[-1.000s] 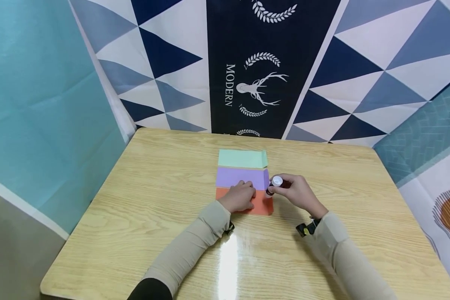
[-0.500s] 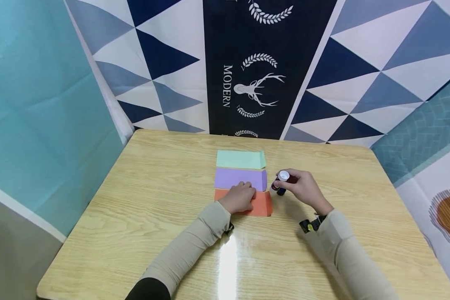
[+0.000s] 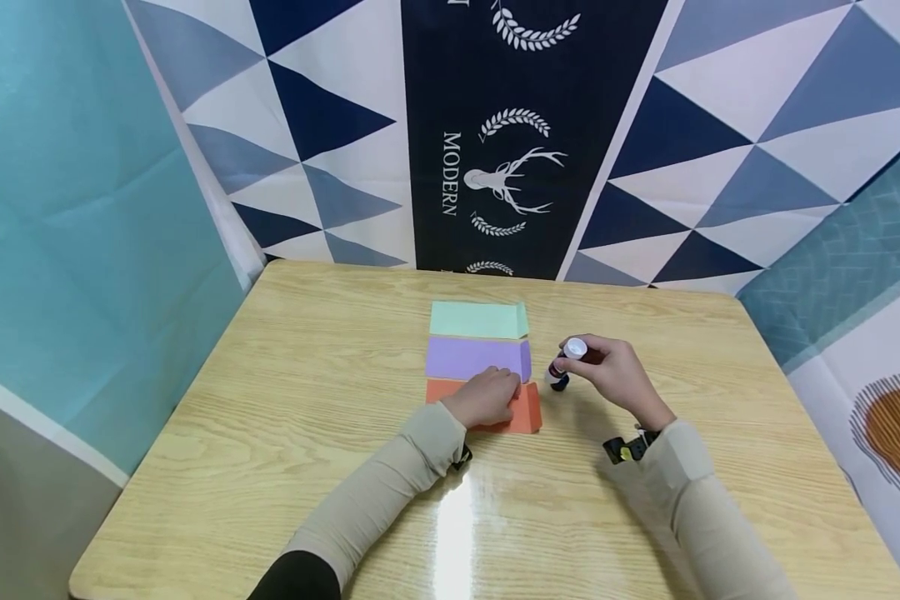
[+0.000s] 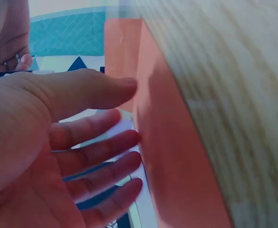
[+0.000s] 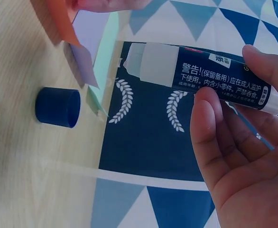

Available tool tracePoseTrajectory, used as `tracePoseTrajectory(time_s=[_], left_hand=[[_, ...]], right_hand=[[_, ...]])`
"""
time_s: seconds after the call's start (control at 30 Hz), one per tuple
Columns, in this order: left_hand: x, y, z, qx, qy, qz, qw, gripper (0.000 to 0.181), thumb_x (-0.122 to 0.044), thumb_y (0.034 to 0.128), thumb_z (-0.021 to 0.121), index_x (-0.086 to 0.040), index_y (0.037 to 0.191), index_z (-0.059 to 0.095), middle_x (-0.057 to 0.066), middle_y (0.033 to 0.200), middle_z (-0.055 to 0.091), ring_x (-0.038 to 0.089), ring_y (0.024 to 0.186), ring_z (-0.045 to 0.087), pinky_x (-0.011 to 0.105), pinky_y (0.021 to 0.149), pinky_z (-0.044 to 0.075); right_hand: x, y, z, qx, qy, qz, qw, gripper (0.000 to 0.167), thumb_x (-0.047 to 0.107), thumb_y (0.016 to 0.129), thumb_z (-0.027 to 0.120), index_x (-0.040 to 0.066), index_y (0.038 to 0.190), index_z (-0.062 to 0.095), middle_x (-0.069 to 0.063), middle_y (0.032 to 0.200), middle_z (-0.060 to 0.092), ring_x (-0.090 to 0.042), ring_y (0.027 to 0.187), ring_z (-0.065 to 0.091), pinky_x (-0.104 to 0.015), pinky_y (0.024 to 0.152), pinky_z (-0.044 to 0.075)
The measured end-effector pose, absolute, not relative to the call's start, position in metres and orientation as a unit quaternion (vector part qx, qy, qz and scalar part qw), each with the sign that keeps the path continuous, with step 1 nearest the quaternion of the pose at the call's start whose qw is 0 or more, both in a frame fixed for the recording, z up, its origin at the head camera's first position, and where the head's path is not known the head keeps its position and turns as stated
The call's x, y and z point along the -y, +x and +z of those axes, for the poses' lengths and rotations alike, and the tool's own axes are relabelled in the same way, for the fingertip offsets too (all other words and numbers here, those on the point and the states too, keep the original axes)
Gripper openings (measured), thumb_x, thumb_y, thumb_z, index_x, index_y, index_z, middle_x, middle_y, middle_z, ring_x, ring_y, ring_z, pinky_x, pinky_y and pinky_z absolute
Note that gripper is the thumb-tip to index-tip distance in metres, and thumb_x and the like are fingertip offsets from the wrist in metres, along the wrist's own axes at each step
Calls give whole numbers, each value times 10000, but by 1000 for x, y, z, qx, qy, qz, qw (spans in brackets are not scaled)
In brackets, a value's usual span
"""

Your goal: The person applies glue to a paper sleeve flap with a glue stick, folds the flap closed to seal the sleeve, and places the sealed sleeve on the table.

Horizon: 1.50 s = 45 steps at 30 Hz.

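My right hand (image 3: 613, 375) holds an uncapped glue stick (image 5: 215, 73) between thumb and fingers, its pale tip pointing down toward the table. Its dark blue cap (image 5: 58, 107) lies on its side on the tabletop below. With fingers extended, my left hand (image 3: 487, 396) rests its fingertips on an orange paper strip (image 3: 527, 410); the hand covers part of the strip. A flap at the strip's right end is bent up. Beyond it lie a purple paper strip (image 3: 472, 357) and a mint green paper strip (image 3: 476, 319), both with folded right ends.
The wooden table (image 3: 307, 375) has a patterned cloth (image 3: 487, 142) hanging behind its far edge. A teal sheet (image 3: 120, 208) hangs at the left side. Bright light reflects off the tabletop near the front.
My right hand has carried the glue stick rightward, away from the orange strip's end, exposing the cap. That strip's right flap now shows bent up. My left hand has shifted slightly right.
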<state>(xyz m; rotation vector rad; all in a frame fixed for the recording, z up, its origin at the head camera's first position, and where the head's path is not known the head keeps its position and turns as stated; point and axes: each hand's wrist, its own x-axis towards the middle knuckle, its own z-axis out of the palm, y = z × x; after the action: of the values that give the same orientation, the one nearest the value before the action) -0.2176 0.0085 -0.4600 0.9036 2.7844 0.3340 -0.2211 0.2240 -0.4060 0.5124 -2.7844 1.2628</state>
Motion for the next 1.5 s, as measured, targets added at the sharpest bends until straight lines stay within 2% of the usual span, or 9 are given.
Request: tracePoseTrajectory(time_s=[0.23, 0.43, 0.6, 0.73, 0.87, 0.97, 1.23, 1.4, 1.5], left_hand=[[-13, -218, -465, -940, 308, 116, 92, 199, -161, 835, 702, -124, 993, 586, -16, 932, 590, 142, 852, 514, 245, 766, 441], [-17, -214, -463, -944, 301, 93, 99, 445, -196, 875, 687, -110, 1287, 544, 39, 1172, 615, 194, 1045, 563, 293, 868, 495], [-17, -212, -461, -945, 300, 82, 97, 577, -199, 911, 653, -196, 1448, 443, 56, 1221, 593, 208, 1062, 551, 330, 804, 521], [-18, -209, -461, -943, 306, 77, 102, 626, -183, 949, 610, -281, 1511, 352, 69, 1249, 575, 207, 1059, 540, 338, 774, 520], [-18, -207, -460, -941, 314, 70, 101, 631, -176, 973, 581, -331, 1523, 314, 72, 1271, 565, 212, 1057, 535, 351, 772, 517], [-18, -205, -460, -940, 323, 59, 92, 598, -176, 982, 569, -349, 1508, 343, 61, 1256, 573, 212, 1027, 537, 345, 752, 514], [-16, -208, -463, -935, 340, 59, 80, 516, -202, 967, 591, -298, 1455, 454, 49, 1241, 601, 210, 1011, 545, 333, 770, 509], [-12, -213, -467, -931, 344, 87, 84, 601, -387, 886, 701, -230, 1428, 494, 25, 1260, 623, 173, 1039, 562, 303, 848, 475], [-10, -212, -466, -930, 344, 95, 86, 672, -515, 849, 697, -200, 1412, 511, 9, 1285, 626, 162, 1103, 573, 292, 936, 456]], right_hand=[[-227, -221, -404, 901, 164, 402, 7, 357, 276, 866, 748, 9, 1096, 693, -147, 982, 721, -20, 760, 617, -184, 675, 523], [-233, -220, -401, 906, 150, 395, 2, 383, 307, 878, 732, 18, 1125, 687, -158, 1011, 717, -26, 775, 613, -195, 673, 515], [-236, -220, -398, 909, 150, 390, 11, 369, 317, 877, 732, 33, 1109, 695, -153, 985, 718, -19, 747, 599, -204, 646, 506], [-238, -219, -397, 908, 148, 391, 16, 344, 307, 877, 734, 43, 1095, 699, -151, 975, 717, -22, 735, 594, -211, 631, 499], [-241, -219, -397, 912, 138, 387, 13, 359, 325, 879, 729, 47, 1104, 698, -150, 989, 717, -33, 745, 596, -211, 642, 500], [-242, -219, -396, 913, 131, 387, 7, 379, 345, 877, 727, 50, 1114, 697, -152, 1005, 716, -35, 761, 605, -207, 662, 507], [-242, -219, -397, 912, 130, 388, 9, 368, 346, 879, 725, 58, 1106, 702, -153, 1005, 717, -26, 757, 604, -213, 652, 504], [-242, -219, -398, 912, 132, 389, 11, 364, 337, 881, 724, 55, 1109, 702, -158, 1011, 716, -26, 755, 601, -212, 649, 501], [-242, -219, -399, 911, 133, 391, 11, 362, 336, 881, 725, 55, 1109, 701, -157, 1011, 716, -28, 755, 601, -211, 649, 499]])
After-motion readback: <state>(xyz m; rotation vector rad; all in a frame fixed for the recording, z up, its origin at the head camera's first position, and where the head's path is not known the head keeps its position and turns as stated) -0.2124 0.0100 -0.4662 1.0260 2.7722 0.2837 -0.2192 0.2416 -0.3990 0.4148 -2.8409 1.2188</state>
